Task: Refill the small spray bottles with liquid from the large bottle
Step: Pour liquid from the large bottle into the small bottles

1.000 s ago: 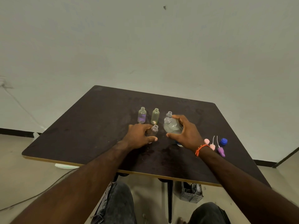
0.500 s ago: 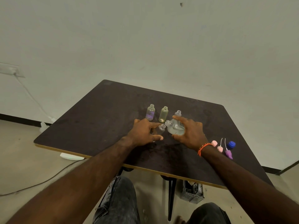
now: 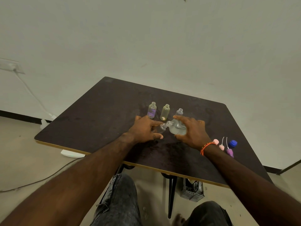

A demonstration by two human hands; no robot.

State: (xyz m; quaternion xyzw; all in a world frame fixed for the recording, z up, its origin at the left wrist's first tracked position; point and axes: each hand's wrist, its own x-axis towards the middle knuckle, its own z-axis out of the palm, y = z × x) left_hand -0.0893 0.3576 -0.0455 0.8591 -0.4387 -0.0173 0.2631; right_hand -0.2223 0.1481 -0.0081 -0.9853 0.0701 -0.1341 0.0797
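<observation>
My right hand [image 3: 193,132] grips the large clear bottle [image 3: 176,128], tilted to the left with its open mouth at the neck of a small clear bottle [image 3: 162,128]. My left hand [image 3: 145,128] holds that small bottle, leaning it toward the large one. Behind them stand three uncapped small bottles: a purple-tinted one [image 3: 152,110], a yellowish one [image 3: 165,112] and a clear one [image 3: 179,111], partly hidden by my right fingers.
The dark table [image 3: 101,111] has its front edge near my knees. Right of my right wrist lie pink spray heads [image 3: 219,144], a purple spray head [image 3: 230,151] and a blue cap [image 3: 232,143]. A cable and a grey crate [image 3: 192,190] are on the floor.
The large bottle has gone from upright to tilted left, its mouth now meeting the small bottle's neck. My left hand has leaned the small bottle toward it.
</observation>
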